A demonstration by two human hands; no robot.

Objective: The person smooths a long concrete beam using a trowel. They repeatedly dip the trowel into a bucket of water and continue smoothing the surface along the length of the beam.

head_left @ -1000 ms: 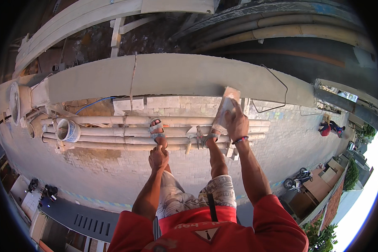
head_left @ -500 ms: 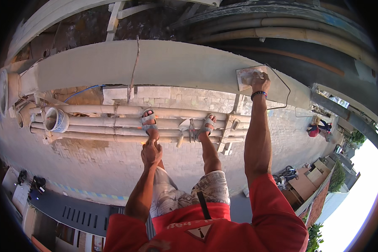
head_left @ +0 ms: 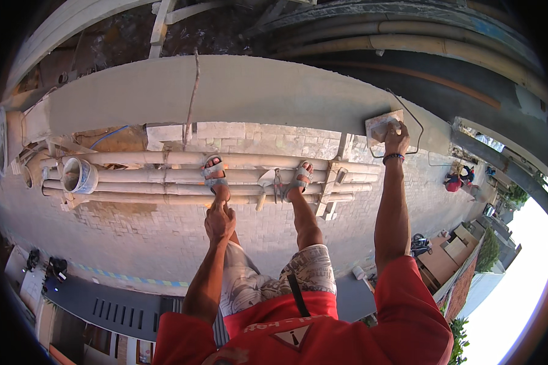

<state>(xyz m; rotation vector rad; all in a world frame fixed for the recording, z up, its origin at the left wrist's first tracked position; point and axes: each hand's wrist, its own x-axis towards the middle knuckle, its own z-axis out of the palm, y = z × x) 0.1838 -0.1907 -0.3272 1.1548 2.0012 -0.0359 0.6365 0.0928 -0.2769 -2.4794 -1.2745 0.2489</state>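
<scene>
My right hand (head_left: 397, 140) reaches out far to the right, its fingers wrapped round a plastering float (head_left: 374, 128). The float's flat, roughly square plate lies against the smooth grey plastered beam (head_left: 256, 91). A bent wire loop (head_left: 421, 125) curves around beside that hand. Closer to my body, my left hand (head_left: 220, 222) is closed above my left leg; whatever it may hold is hidden. A pointed trowel (head_left: 266, 178) and pliers (head_left: 278, 185) lie on the bamboo poles between my sandalled feet.
I stand on a scaffold of bamboo poles (head_left: 140, 175), high over a paved street (head_left: 164, 237). A white bucket (head_left: 80, 175) sits on the poles at the left. A thin stick (head_left: 192, 100) crosses the beam. A person (head_left: 460, 179) is below at the right.
My right hand has slid the float to the right and slightly down along the beam. My left hand stays closed in about the same place.
</scene>
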